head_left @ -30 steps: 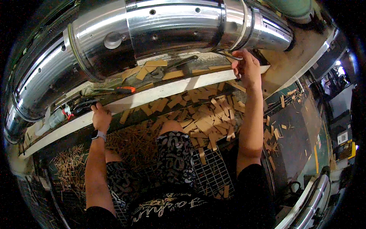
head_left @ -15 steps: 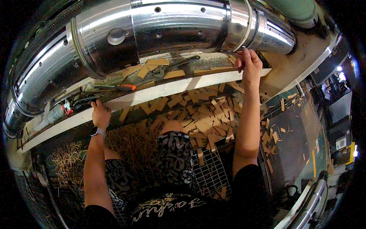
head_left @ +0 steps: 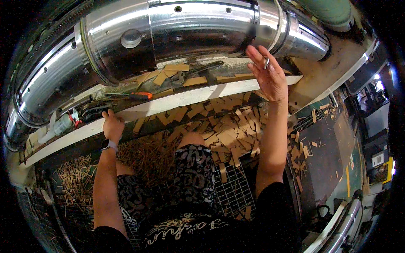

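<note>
The view comes from the left one of two fisheye cameras on the person's head, aimed steeply down and a little forward. The black shirt [head_left: 198, 242] fills the bottom middle; the shiny metal cylinder [head_left: 202, 27] is cropped by the top edge. Both hands [head_left: 113, 126] sit within frame, left of centre and upper right, well apart from the lens. The wide lens bows the white ledge [head_left: 181, 99]; darkness rounds the corners.
</note>
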Demonstrator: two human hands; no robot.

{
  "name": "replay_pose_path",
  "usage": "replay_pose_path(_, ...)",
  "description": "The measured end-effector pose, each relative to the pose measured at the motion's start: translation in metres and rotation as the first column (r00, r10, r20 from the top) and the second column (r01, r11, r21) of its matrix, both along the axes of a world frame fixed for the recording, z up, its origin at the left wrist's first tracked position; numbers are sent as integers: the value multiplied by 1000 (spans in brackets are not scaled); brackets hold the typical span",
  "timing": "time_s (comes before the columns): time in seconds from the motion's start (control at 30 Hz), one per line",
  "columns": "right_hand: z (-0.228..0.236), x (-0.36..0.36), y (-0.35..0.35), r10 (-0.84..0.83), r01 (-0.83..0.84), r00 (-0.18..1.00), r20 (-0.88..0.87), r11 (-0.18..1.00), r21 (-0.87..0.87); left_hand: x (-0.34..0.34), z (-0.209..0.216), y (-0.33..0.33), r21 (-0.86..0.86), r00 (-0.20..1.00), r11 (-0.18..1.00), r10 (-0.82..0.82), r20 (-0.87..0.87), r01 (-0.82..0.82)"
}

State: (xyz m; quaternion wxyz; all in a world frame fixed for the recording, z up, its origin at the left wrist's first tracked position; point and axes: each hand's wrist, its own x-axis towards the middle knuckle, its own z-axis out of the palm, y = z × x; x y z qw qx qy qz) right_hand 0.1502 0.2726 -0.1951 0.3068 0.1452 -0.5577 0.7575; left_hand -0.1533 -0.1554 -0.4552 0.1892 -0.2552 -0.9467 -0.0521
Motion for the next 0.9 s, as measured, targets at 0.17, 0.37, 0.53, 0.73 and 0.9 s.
replay_pose_path(0.17,-4,4,32,-240,218,969,59,943,251,24,25,28,64,999,997,31,29,-33)
replay_pose_path(0.37,2,2,24,-700,607,713,52,652,454,47,51,29,180,999,983,38,3,-38)
replay_pose_path(0.53,-6,-13,3,-829,786,547,-116,461,412,53,57,36,150,995,985,93,-23,-89)
replay_pose_path(0.73,-16,-26,2,-841,835,525,-130,480,269,35,38,22,79,991,995,-56,-122,66)
replay_pose_path(0.9,-25,-19,8,-741,708,668,-69,604,366,49,58,34,165,991,986,7,-136,16)
